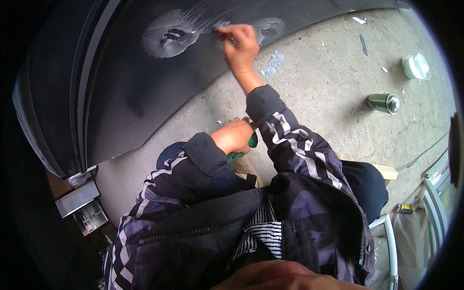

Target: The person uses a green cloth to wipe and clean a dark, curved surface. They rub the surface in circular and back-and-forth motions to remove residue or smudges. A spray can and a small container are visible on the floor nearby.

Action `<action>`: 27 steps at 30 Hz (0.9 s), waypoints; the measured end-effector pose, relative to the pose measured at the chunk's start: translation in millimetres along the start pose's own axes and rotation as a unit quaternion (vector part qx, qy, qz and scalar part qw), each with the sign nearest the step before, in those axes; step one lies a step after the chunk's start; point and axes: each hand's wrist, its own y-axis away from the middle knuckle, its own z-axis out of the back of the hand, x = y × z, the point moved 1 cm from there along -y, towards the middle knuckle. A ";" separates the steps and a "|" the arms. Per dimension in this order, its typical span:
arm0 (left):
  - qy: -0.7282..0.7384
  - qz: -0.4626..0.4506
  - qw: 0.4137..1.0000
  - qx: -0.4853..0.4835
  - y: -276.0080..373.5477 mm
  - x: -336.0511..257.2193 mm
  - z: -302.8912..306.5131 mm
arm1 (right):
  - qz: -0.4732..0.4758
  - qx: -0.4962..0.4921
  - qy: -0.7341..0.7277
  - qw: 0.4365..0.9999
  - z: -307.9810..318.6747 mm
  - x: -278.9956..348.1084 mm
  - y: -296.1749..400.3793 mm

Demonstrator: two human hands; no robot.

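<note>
A black vehicle body panel [174, 83] fills the upper left. On it lies a whitish, sanded-looking patch [159, 34] with a dark uneven centre, and a smaller whitish patch [272, 29] sits nearer the panel's lower edge. Between the two, my right hand [241, 47] has its bent fingertips at the panel, where pale scratches fan out. Motion blur and the fingers hide whether a small thing is pinched there. Lower down, above my shoe [243, 166], my left hand [233, 136] is closed around a green object [253, 140], mostly hidden and possibly a glove.
Concrete floor [319, 54] carries a spray can [383, 103], a translucent plastic tub [415, 66], a crumpled grey scrap [273, 63] and a dark strip [363, 45]. At right are a wood piece [386, 172] and a small can [405, 208]. An open box [91, 216] stands lower left.
</note>
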 end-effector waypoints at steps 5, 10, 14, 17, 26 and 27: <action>0.045 0.008 0.998 -0.042 10.1 -3.7 3.6 | -0.175 -0.183 -0.049 0.966 15.8 -39.8 -49.6; -0.006 0.003 1.000 0.017 -4.3 9.5 -16.7 | -0.101 -0.044 -0.031 0.993 -12.0 17.3 26.6; 0.023 -0.014 1.000 0.010 6.4 4.7 -3.9 | -0.109 -0.069 -0.036 0.991 -8.7 -11.4 24.4; 0.053 0.025 0.998 -0.008 11.8 -4.3 10.4 | -0.309 -0.190 -0.104 0.926 12.9 -102.3 -8.7; 0.079 0.015 0.996 -0.025 8.1 9.0 16.1 | -0.247 -0.135 -0.064 0.957 -3.7 -38.8 4.8; 0.079 0.006 0.996 -0.045 9.5 6.5 19.6 | -0.230 -0.163 -0.060 0.957 2.3 -59.5 -3.8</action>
